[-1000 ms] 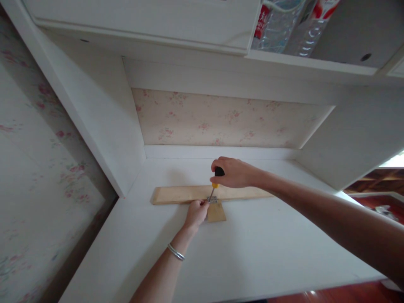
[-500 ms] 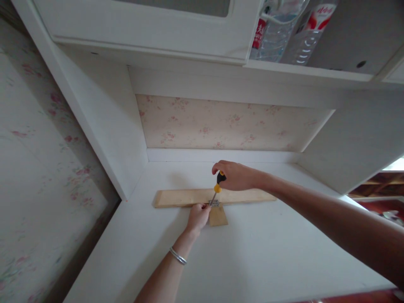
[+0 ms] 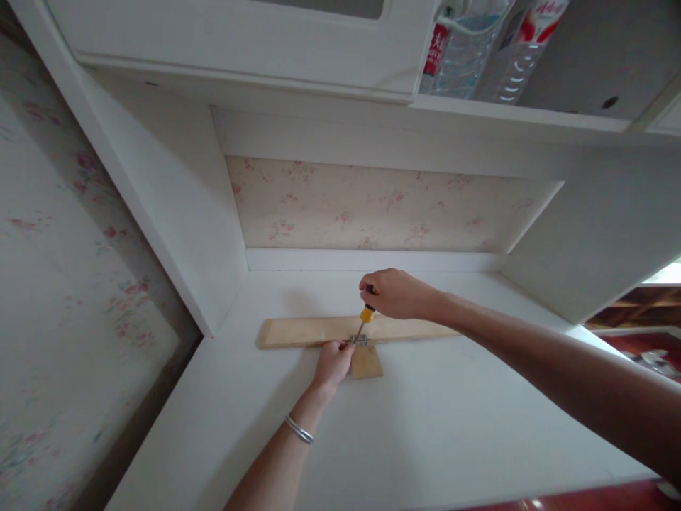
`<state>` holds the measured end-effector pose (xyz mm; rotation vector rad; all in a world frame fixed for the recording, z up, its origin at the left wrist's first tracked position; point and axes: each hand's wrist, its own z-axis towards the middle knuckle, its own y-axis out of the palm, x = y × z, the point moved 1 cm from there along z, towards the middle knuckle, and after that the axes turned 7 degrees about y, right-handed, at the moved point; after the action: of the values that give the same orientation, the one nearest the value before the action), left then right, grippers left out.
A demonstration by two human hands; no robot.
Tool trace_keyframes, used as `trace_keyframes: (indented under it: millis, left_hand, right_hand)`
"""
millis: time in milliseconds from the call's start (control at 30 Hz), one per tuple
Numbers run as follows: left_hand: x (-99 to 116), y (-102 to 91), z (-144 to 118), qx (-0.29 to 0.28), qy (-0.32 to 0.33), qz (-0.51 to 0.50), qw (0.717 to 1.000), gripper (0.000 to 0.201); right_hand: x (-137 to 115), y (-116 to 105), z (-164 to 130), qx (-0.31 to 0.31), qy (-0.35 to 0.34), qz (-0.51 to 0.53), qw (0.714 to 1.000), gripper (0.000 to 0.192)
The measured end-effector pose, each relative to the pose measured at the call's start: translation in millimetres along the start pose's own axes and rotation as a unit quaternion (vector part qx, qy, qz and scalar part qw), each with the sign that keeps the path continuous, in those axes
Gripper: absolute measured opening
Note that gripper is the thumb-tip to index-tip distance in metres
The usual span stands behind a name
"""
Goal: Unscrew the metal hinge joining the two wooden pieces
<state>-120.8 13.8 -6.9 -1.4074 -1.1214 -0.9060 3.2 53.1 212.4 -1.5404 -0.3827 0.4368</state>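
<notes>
A long wooden board (image 3: 303, 331) lies across the white desk (image 3: 425, 426), with a small wooden block (image 3: 366, 362) butted against its near edge. A small metal bracket (image 3: 361, 341) sits at their joint. My right hand (image 3: 396, 293) grips the black and yellow handle of a screwdriver (image 3: 365, 316), whose tip rests on the bracket. My left hand (image 3: 333, 362), a silver bangle on its wrist, pinches at the bracket and presses on the wood just left of the block.
White side panels wall in the desk on the left (image 3: 175, 213) and right (image 3: 596, 234), with floral wallpaper (image 3: 372, 206) behind. A cabinet door (image 3: 239, 35) and a shelf with plastic bottles (image 3: 479, 42) hang overhead. The desk's front edge runs along the bottom.
My right hand has closed further over the screwdriver handle, hiding most of the black part. The view shifted slightly; the hands and wood stay in place.
</notes>
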Motion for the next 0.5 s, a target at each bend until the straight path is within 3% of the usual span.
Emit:
trace_keyframes:
  millis: [133, 233, 367, 500]
  left_hand:
    - [-1.2, 0.4, 0.7, -0.004, 0.001, -0.005, 1.000, 0.027]
    - [-1.2, 0.4, 0.3, -0.001, -0.004, -0.008, 1.000, 0.028]
    - [-0.9, -0.4, 0.0, 0.000, 0.009, -0.004, 1.000, 0.029]
    - [-2.5, -0.4, 1.5, 0.004, 0.011, 0.010, 1.000, 0.029]
  right_hand:
    - [0.4, -1.1, -1.3, -0.004, -0.033, 0.015, 0.999, 0.048]
    - [2.1, -2.5, -1.5, -0.019, 0.029, -0.006, 0.999, 0.035]
    - [1.6, -4.4, -1.1, -0.028, -0.027, -0.002, 0.999, 0.032]
    - [1.7, -4.3, -1.3, -0.012, 0.034, -0.022, 0.999, 0.034]
